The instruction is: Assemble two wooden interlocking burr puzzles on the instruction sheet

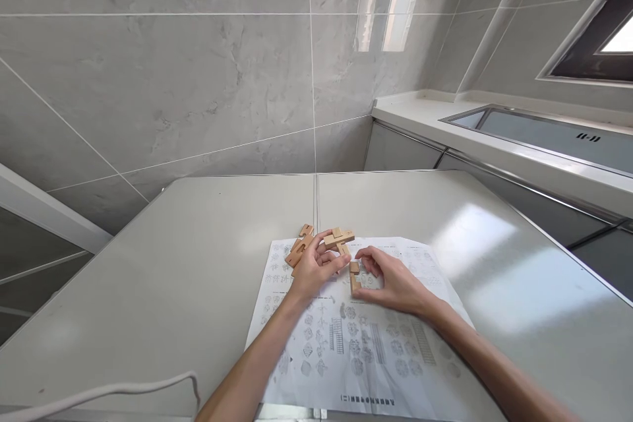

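My left hand (316, 268) is closed on a few interlocked wooden puzzle pieces (340, 237), pinching them between thumb and fingers above the paper. Just to the right, my right hand (390, 277) has its thumb against the lower end of a notched wooden puzzle piece (355, 279), with its fingers curled near the upper end. That piece is upright in the view and apart from the ones in my left hand. Several loose wooden pieces (299, 249) lie behind my left hand, which partly hides them. Under both hands is a printed instruction sheet (341, 369) with small diagrams.
The sheet lies on a glossy pale table (198, 264) with a seam down its middle. A white cable (123, 388) runs over the near left edge. Beyond the table stand a grey tiled wall (198, 79) and, at right, a counter (410, 112) with a sink (548, 135).
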`<move>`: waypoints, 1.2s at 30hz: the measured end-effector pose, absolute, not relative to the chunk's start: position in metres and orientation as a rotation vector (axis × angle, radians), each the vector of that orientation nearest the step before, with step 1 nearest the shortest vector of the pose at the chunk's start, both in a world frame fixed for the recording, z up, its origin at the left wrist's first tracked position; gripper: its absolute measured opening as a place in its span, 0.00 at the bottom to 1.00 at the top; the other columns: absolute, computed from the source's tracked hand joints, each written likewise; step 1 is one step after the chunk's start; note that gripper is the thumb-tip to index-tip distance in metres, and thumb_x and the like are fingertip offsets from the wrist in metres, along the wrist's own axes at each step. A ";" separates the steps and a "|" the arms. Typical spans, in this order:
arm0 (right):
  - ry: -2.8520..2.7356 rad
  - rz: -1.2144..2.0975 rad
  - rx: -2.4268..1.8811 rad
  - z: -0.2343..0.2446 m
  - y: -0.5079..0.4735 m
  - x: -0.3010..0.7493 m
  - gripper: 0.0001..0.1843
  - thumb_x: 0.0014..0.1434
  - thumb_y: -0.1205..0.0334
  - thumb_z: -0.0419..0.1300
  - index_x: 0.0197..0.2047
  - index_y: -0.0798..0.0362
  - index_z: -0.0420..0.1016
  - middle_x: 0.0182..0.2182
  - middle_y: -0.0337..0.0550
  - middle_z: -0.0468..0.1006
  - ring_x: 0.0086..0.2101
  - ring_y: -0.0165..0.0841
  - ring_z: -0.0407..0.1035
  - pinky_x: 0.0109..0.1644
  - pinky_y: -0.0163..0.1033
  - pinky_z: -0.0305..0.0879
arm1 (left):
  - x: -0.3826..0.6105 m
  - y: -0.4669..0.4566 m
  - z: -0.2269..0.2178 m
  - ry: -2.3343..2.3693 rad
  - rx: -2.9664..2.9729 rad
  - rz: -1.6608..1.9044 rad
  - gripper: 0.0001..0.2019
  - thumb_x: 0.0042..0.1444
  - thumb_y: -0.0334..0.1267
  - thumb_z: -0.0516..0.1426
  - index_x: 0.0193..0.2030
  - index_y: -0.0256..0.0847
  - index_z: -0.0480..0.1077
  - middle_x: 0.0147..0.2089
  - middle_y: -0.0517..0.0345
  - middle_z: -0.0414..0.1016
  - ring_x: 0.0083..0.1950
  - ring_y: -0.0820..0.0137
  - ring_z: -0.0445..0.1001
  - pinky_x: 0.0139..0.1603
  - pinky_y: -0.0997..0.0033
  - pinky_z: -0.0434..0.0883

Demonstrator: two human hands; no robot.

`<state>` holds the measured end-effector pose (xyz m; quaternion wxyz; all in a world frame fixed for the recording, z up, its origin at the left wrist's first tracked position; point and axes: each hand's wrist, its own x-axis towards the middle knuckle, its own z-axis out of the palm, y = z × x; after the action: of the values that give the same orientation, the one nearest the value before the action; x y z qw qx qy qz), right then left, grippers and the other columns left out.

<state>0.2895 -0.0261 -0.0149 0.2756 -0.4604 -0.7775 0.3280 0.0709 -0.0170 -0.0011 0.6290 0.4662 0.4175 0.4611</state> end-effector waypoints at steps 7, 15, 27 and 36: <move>-2.300 0.652 -1.245 -0.017 -0.029 0.287 0.27 0.54 0.47 0.73 0.40 0.47 0.60 0.30 0.31 0.65 0.29 0.33 0.62 0.35 0.39 0.59 | 0.072 -0.018 0.000 0.970 1.078 1.052 0.35 0.52 0.44 0.72 0.64 0.43 0.66 0.53 0.50 0.78 0.34 0.77 0.72 0.39 0.71 0.73; -2.338 0.409 -1.170 -0.023 -0.027 0.287 0.17 0.63 0.54 0.65 0.32 0.48 0.61 0.25 0.33 0.67 0.26 0.32 0.62 0.33 0.38 0.56 | 0.072 -0.017 0.000 0.963 1.097 1.041 0.35 0.53 0.43 0.72 0.65 0.44 0.65 0.51 0.52 0.79 0.36 0.75 0.74 0.41 0.71 0.74; -2.269 0.472 -1.323 -0.030 -0.022 0.288 0.14 0.69 0.46 0.60 0.46 0.47 0.74 0.24 0.34 0.68 0.25 0.33 0.64 0.32 0.38 0.56 | 0.073 -0.019 0.004 0.991 1.091 1.024 0.36 0.52 0.45 0.72 0.65 0.44 0.65 0.54 0.48 0.79 0.36 0.74 0.76 0.43 0.69 0.74; -1.984 0.759 -1.299 -0.024 -0.020 0.287 0.17 0.69 0.43 0.59 0.45 0.47 0.77 0.26 0.37 0.71 0.26 0.34 0.64 0.32 0.41 0.62 | 0.072 -0.018 -0.001 0.981 1.107 1.038 0.37 0.52 0.46 0.72 0.66 0.45 0.65 0.53 0.49 0.79 0.39 0.71 0.77 0.45 0.67 0.76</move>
<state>0.2869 -0.0203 -0.0242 0.3202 -0.4941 -0.7549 0.2888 0.0721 -0.0184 -0.0008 0.6188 0.4811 0.4265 0.4514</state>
